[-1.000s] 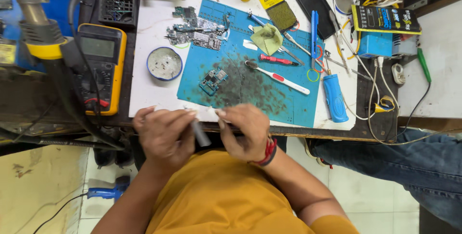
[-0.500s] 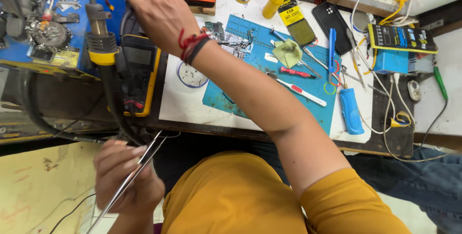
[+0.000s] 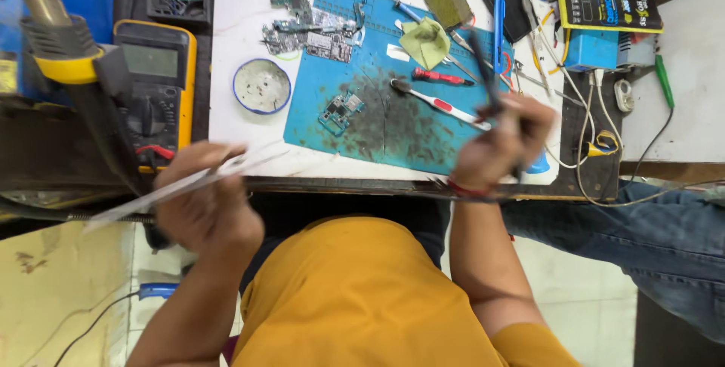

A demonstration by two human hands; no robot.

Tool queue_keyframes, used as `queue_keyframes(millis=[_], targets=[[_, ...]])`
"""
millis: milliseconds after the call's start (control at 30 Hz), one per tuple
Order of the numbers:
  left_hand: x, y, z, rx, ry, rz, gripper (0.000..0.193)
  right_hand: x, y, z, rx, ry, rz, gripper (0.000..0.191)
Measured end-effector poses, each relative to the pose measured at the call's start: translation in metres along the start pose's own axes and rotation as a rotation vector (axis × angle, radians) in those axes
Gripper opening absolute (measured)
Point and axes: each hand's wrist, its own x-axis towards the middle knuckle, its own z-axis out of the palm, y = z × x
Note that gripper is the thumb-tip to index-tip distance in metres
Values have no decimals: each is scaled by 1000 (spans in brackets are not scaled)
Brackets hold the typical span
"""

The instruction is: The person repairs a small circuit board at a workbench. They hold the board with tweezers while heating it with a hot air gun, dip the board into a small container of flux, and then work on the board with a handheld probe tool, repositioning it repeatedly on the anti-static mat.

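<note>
**Both hands holding tools at the near edge of the bench**

Head view: the left hand [image 3: 204, 201] is closed around long metal tweezers [image 3: 177, 186], blurred, lying slantwise over the near left edge of the bench [image 3: 242, 121]. The right hand [image 3: 495, 144] grips a thin dark tool [image 3: 483, 72], also blurred, above the near right corner of the blue mat [image 3: 393, 121]. On the mat, between the hands and farther off, lies a small circuit board [image 3: 340, 110]. A yellow multimeter [image 3: 155, 84] sits far left.

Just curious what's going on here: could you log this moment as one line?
left hand: holds tweezers | right hand: holds dark tool | blue mat: small circuit board
</note>
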Motion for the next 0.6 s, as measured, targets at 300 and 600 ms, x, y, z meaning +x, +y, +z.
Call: queue_keyframes(millis=[300, 600], targets=[[10, -53, 45, -31, -153, -427, 16, -61, 6, -40, -293, -328, 59, 14], [-11, -48, 38, -312, -123, -559, 12, -58, -3, 35, -558, -736, -207, 44]])
